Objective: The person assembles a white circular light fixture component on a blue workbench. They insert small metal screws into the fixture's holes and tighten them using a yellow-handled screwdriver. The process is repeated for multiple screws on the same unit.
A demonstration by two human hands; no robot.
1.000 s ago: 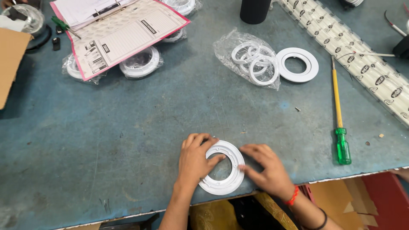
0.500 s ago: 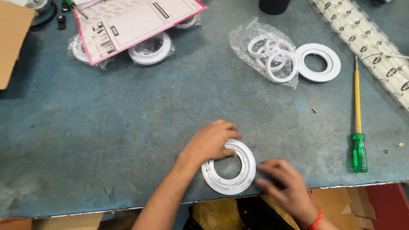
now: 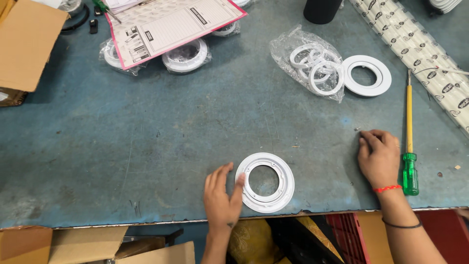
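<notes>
A white plastic ring [image 3: 265, 182] lies flat on the blue worktop [image 3: 146, 146], close to its near edge. The left hand [image 3: 222, 195] rests palm down just beside it, fingers spread and relaxed, with the thumb touching the ring's left rim; it grips nothing. The right hand [image 3: 378, 156] lies well to the right of the ring, fingers loosely bent against the worktop (whether they pinch something small I cannot tell). Just beside that hand lies a screwdriver [image 3: 409, 146] with a yellow shaft and green handle. Farther back sit a clear bag of white rings [image 3: 312, 68] and, touching it, a loose white ring [image 3: 367, 75]. At the far left, a pink-edged printed sheet [image 3: 176, 24] covers more bagged rings [image 3: 185, 56]. A cardboard box [image 3: 27, 44] stands at the left edge.
</notes>
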